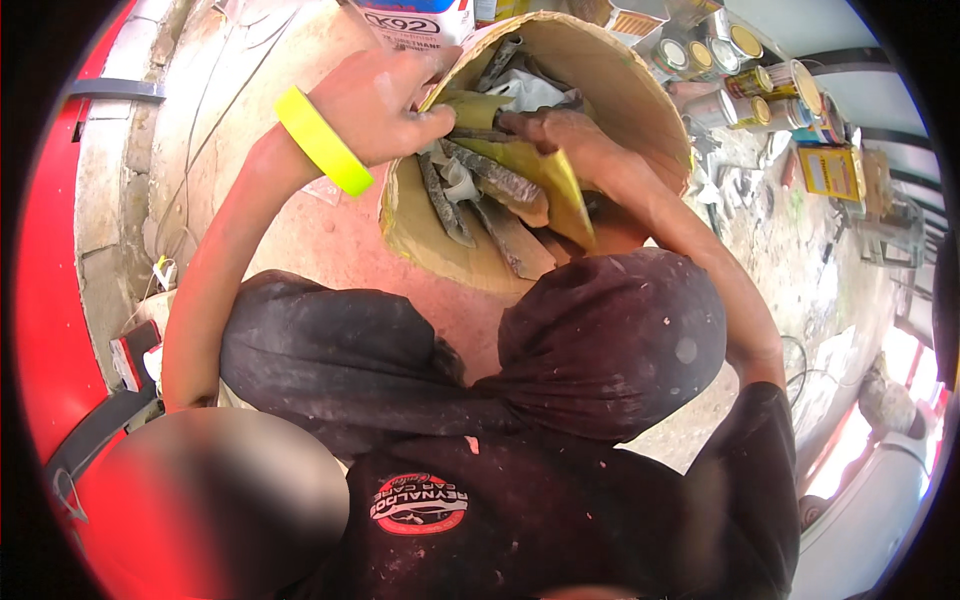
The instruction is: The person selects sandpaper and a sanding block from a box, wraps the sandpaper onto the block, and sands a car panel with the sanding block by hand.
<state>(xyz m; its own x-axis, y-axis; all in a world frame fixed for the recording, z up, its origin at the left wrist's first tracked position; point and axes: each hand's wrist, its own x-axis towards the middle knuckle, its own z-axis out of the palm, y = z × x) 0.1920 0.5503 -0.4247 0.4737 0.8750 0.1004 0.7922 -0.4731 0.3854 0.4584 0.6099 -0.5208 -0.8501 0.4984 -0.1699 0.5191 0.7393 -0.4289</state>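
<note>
A round cardboard container (pixel 654 95) lies open before my knees, holding yellow sheets, grimy strips and crumpled pale scraps. My left hand (pixel 398 105), with a bright yellow band (pixel 322 140) on its wrist, is at the container's left rim, fingers curled on it. My right hand (pixel 570 140) reaches inside among the yellow sheets (pixel 560 200), its fingertips partly hidden; what they hold I cannot make out. Dark grimy strips (pixel 500 180) and a small white cup (pixel 458 182) lie below my hands.
Several paint cans (pixel 745 83) and a yellow rectangular tin (pixel 830 170) stand at the right. A white bucket (pixel 410 22) is behind the container. A red panel (pixel 50 250) runs along the left, beside thin cables. Scraps lie on the stained floor (pixel 280 230).
</note>
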